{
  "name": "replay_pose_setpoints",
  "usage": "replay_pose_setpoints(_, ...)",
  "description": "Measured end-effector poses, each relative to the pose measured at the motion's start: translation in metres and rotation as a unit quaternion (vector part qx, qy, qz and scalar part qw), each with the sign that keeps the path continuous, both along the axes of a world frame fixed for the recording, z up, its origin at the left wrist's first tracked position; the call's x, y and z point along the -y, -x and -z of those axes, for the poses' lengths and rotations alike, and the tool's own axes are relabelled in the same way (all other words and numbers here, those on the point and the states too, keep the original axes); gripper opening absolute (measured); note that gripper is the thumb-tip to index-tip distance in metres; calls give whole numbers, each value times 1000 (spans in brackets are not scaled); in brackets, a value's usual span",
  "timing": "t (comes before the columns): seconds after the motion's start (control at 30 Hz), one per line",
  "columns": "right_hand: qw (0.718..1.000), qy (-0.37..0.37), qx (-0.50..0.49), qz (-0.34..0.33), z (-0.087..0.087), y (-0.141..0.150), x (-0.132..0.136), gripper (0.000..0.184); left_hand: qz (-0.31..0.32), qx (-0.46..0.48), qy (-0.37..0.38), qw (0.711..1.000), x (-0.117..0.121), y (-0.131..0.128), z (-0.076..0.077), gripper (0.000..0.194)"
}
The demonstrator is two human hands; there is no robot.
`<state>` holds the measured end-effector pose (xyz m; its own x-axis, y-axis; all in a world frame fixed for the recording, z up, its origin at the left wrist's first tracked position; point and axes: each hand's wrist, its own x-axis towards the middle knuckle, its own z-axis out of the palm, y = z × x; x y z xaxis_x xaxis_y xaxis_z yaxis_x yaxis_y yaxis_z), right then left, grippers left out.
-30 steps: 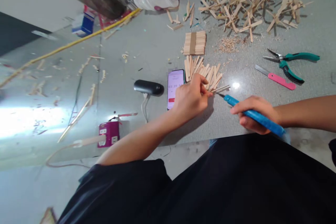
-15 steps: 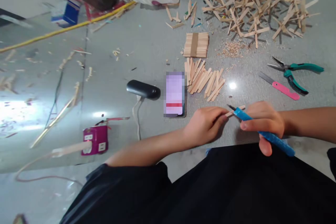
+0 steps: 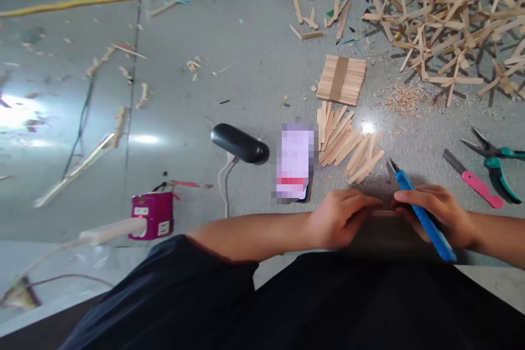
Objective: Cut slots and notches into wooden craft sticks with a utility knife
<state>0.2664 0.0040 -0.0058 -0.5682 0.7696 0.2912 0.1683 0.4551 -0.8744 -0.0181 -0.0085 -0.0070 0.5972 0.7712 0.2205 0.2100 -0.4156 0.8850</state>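
Stick [image 3: 385,213], blurred in the head view, spans the gap between the two hands, near the front edge of the worktop [image 3: 250,82]. The left hand [image 3: 342,219] pinches one end; the right hand [image 3: 441,210] clasps a blue knife [image 3: 424,219], its fingertips at the stick's other end. Beyond them lie loose sticks [image 3: 348,145] beside a phone [image 3: 296,156], then a banded bundle [image 3: 353,81] and shavings [image 3: 406,99]. Crossed sticks [image 3: 451,33] crowd the far right; a pink knife [image 3: 478,186] and pliers [image 3: 494,161] lie right, apart from the hands.
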Motion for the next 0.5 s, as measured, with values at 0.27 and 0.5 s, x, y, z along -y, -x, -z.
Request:
replay_pose_setpoints(0.27, 999, -18, -23, 18, 0, 3, -1, 57, -42, 3, -1, 999, -3, 1, -1, 22)
replay_pose_setpoints(0.5, 979, 79, -151, 112, 3, 12, -7, 62, 80, 28, 63, 994, -4, -5, 12, 54)
